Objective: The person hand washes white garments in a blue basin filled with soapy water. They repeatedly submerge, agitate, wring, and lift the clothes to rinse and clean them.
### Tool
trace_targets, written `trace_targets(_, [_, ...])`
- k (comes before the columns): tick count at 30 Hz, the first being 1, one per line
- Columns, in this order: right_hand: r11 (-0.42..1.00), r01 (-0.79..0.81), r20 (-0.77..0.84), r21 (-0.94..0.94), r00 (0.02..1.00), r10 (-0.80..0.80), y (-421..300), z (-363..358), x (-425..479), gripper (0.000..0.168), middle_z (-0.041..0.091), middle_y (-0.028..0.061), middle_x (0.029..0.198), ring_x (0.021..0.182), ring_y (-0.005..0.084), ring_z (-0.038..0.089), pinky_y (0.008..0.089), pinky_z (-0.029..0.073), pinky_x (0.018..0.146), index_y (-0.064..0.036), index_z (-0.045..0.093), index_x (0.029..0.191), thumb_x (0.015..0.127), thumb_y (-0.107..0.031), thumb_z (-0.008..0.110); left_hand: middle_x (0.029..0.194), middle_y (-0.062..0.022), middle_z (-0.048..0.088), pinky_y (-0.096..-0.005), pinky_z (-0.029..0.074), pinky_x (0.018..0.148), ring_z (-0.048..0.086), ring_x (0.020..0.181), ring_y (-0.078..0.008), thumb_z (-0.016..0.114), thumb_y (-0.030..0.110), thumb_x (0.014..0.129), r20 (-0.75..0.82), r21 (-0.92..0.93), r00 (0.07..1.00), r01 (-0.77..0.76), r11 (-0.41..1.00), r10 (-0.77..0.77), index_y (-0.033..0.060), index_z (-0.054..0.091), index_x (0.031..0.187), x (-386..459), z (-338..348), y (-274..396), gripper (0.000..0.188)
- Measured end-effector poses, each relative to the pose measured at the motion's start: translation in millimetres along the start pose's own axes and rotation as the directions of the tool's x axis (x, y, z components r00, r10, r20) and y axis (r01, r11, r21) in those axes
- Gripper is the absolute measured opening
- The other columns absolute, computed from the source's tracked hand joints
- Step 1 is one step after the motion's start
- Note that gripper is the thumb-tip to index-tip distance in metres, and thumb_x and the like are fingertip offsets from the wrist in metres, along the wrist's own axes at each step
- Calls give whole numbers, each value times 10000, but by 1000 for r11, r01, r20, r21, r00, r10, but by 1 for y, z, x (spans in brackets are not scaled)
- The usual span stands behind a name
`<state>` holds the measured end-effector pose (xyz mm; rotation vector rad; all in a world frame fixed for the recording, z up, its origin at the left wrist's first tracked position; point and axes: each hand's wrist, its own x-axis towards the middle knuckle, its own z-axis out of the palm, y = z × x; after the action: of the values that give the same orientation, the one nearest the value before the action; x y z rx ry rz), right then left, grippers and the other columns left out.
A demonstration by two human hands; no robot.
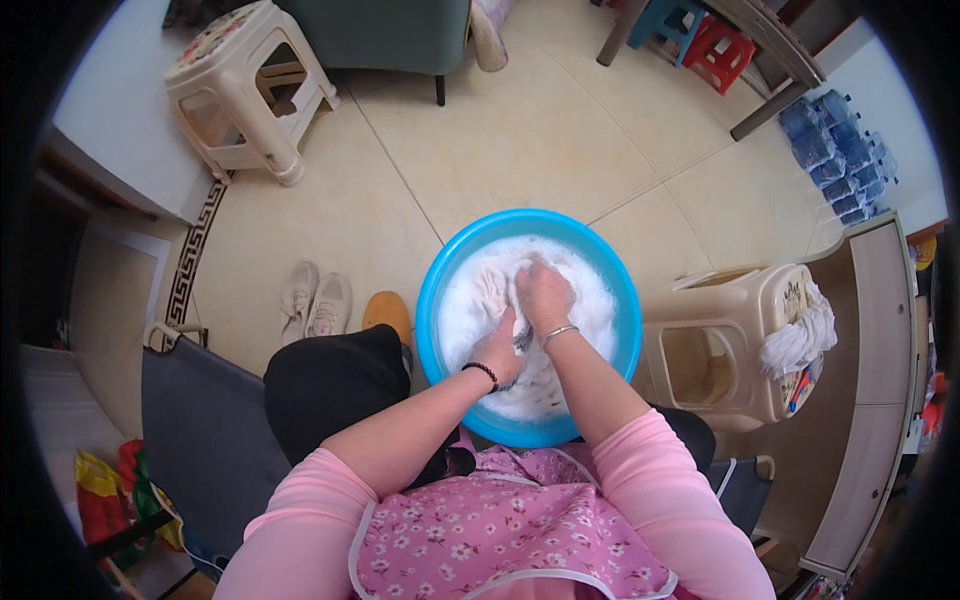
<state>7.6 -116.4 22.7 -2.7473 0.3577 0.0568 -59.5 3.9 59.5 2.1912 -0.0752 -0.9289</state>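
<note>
A round blue plastic basin (429, 330) stands on the floor before me, filled with white suds (592, 315). Wet white cloth (491, 289) bunches up out of the foam inside it. My left hand (499, 349), with a dark beaded bracelet at the wrist, grips part of the cloth near the basin's middle. My right hand (546, 292), with a silver bangle, is curled on the cloth slightly farther away. Foam covers some of its fingertips. A dark patterned patch shows between the hands; what it belongs to is unclear.
To the right, a cream plastic stool (705, 360) bears a twisted white cloth (799, 337) and a brush (802, 386). Pale sneakers (330, 304) and an orange slipper (388, 311) lie left of the basin. Another stool (247, 90), a green armchair (375, 37) and bottled water packs (832, 150) stand farther off.
</note>
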Motion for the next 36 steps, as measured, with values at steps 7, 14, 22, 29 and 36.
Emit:
trace_targets(7, [994, -87, 80, 62, 993, 82, 25, -16, 25, 421, 640, 233, 923, 886, 368, 617, 437, 484, 777, 22, 618, 978, 766, -341, 623, 1127, -227, 483, -469, 450, 824, 545, 970, -413, 654, 143, 724, -194, 201, 970, -110, 973, 150, 180, 283, 1393, -31, 11, 1, 766])
trace_targets(14, [844, -149, 421, 515, 902, -98, 12, -92, -14, 349, 645, 192, 863, 797, 282, 623, 349, 500, 720, 36, 642, 930, 744, -259, 649, 1165, -201, 396, -405, 408, 913, 419, 1107, -377, 814, 285, 572, -436, -79, 879, -249, 965, 192, 143, 280, 1384, -23, 22, -13, 983])
trace_targets(22, [890, 344, -158, 299, 938, -309, -3, -12, -85, 268, 551, 216, 1057, 1006, 381, 494, 422, 400, 857, -26, 674, 869, 768, -270, 634, 1186, -162, 567, -402, 396, 917, 538, 1074, -308, 586, 298, 771, -315, 438, 831, -300, 847, 458, 126, 538, 1187, 39, 61, -53, 453])
trace_targets(29, [996, 4, 124, 94, 992, -16, -13, 2, -13, 405, 621, 266, 871, 819, 405, 613, 471, 487, 743, 9, 660, 897, 845, -353, 484, 1060, -236, 595, -454, 451, 834, 563, 973, -402, 665, 292, 690, -221, -115, 973, -96, 989, 69, 99, 387, 1313, 13, 20, -16, 709])
trace_targets(36, [948, -208, 33, 242, 978, 206, 64, -17, 38, 423, 617, 298, 906, 884, 419, 602, 458, 476, 773, 60, 637, 915, 830, -343, 540, 956, -185, 641, -369, 494, 792, 623, 891, -326, 691, 204, 626, -154, -363, 980, -178, 915, 129, 28, 498, 1211, 9, 2, -16, 640])
